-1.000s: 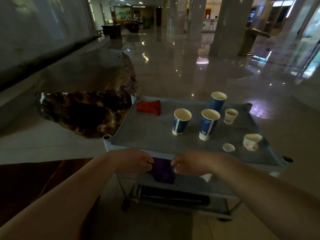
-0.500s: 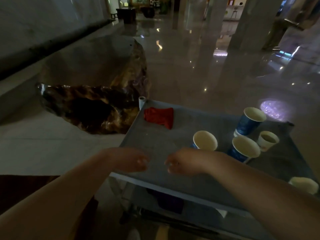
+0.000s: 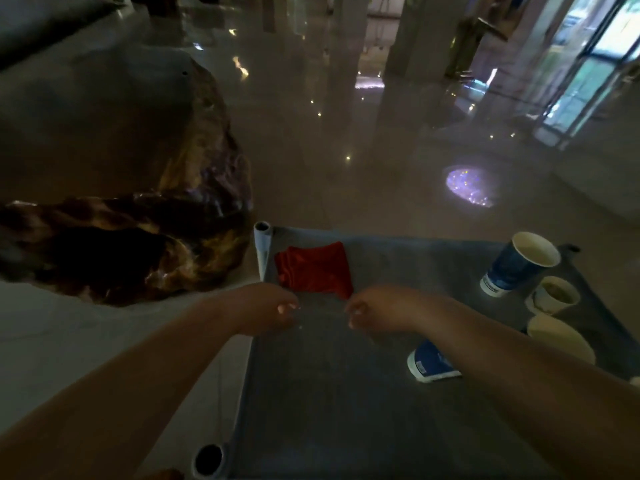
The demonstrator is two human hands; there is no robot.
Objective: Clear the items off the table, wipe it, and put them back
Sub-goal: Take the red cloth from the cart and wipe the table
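Note:
A grey cart top [image 3: 346, 393] fills the lower middle of the head view. A folded red cloth [image 3: 313, 270] lies at its far left corner. My left hand [image 3: 268, 308] and my right hand [image 3: 379, 310] hover side by side just in front of the cloth, fingers curled, nothing visible in either. A blue paper cup [image 3: 516, 263] stands at the right, a second blue cup [image 3: 431, 363] shows under my right forearm, and a small white cup [image 3: 554, 294] with dark liquid stands beside a pale cup rim [image 3: 559, 337].
A large dark polished stone table [image 3: 114, 188] stands left of the cart, close to its corner post [image 3: 261, 244]. Glossy floor [image 3: 346, 126] stretches ahead with pillars and glass doors at the far right. Another post socket [image 3: 207, 460] marks the cart's near left corner.
Both hands rose from the lower shelf, where they touched a dark purple cloth, to above the cart top and moved forward to the red cloth. The camera came closer and lower over the cart.

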